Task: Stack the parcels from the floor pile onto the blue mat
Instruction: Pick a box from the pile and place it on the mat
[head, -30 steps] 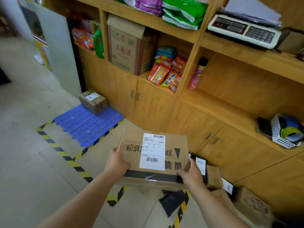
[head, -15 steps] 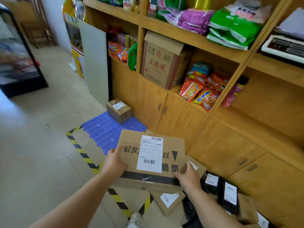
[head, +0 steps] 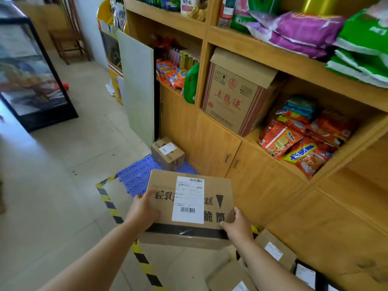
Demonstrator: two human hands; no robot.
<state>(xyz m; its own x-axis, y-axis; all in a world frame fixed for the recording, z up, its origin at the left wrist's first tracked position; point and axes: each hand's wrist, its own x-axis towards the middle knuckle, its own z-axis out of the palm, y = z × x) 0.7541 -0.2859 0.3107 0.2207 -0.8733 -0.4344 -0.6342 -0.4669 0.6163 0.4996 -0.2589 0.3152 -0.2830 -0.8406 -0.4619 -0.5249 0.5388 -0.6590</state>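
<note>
Since the earlier frame the view has swung left and nearer the mat point(head: 134, 179), and the held box point(head: 190, 208) now hides the mat's near right corner. Shelves point(head: 262, 57) above hold an open carton point(head: 235, 97), red snack packs point(head: 302, 139), a green jug point(head: 191, 82) and purple and green bags. On the mat's far corner, against the cabinet point(head: 214, 143), sits one small parcel point(head: 167, 153). Striped tape point(head: 113, 208) edges the mat on the floor. More parcels point(head: 275, 252) lie on the floor at lower right. The box is flat brown cardboard with black print, a white label and a black tape band. The left hand point(head: 143, 208) grips its left edge, the right hand point(head: 238, 225) its near right corner.
</note>
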